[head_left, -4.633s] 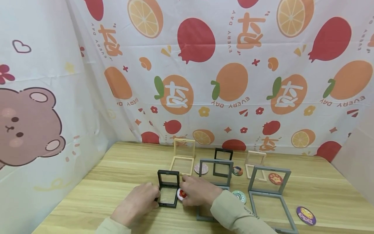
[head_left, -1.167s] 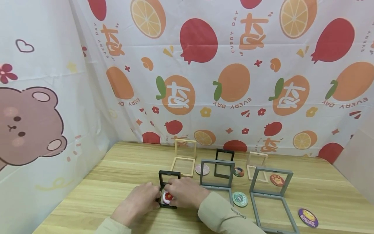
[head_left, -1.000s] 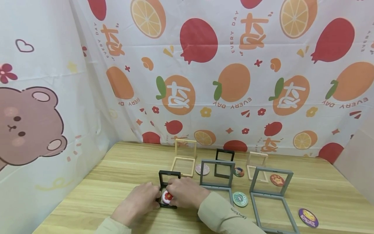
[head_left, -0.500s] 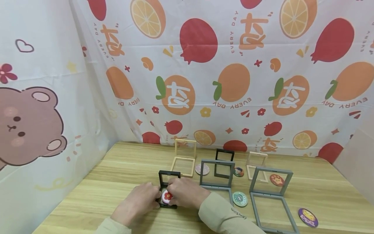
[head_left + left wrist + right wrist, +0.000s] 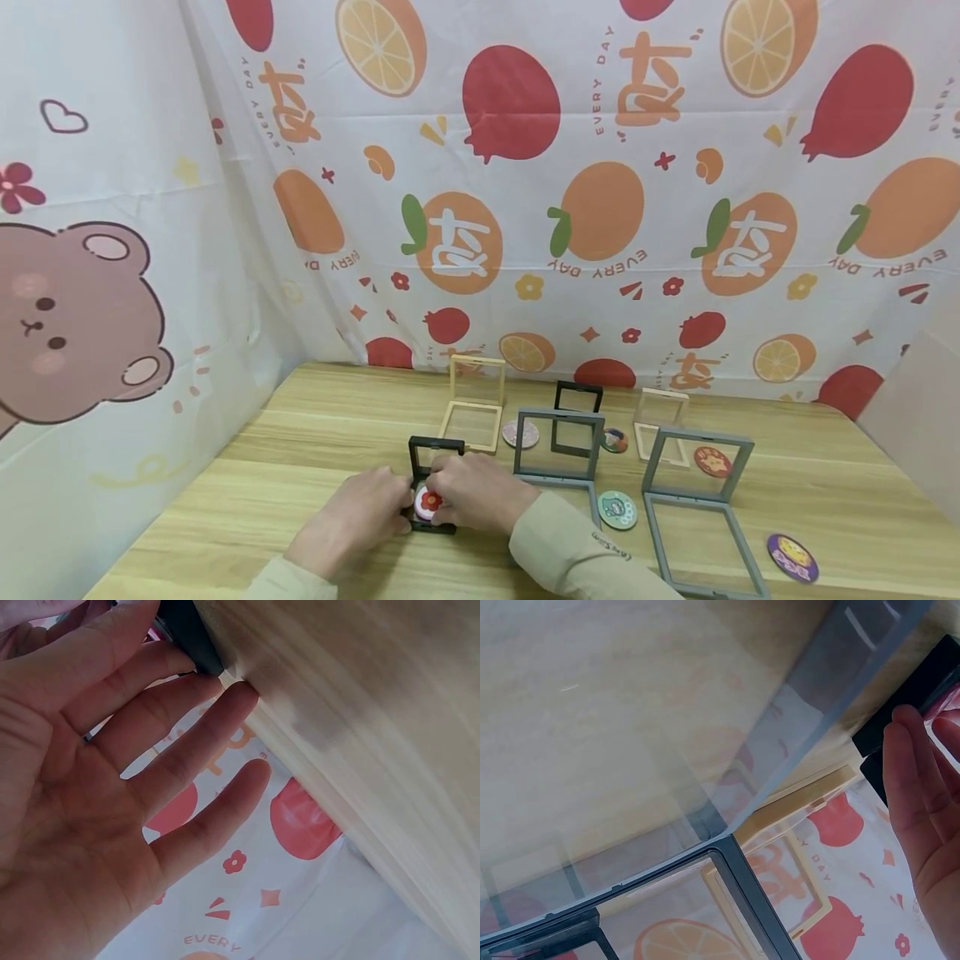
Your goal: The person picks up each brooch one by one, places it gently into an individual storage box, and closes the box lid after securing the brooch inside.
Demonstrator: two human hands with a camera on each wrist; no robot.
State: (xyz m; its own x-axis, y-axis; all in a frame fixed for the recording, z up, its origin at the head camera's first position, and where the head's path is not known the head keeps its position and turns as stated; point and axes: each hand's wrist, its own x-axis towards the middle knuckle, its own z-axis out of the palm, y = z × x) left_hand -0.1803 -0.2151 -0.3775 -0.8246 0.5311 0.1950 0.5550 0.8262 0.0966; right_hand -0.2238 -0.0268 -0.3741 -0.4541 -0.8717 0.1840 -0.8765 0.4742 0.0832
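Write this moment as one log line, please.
left hand: holds black frame | right hand: holds flower badge | badge: over frame's flat half | frame: open

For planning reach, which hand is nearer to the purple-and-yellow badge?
Right: the right hand is left of the purple-and-yellow badge; the left hand is farther left, at a black frame.

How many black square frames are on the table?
2. One black square frame with clear panes sits open between left hand and right hand; the other black frame is partly behind a grey square frame. More could be hidden.
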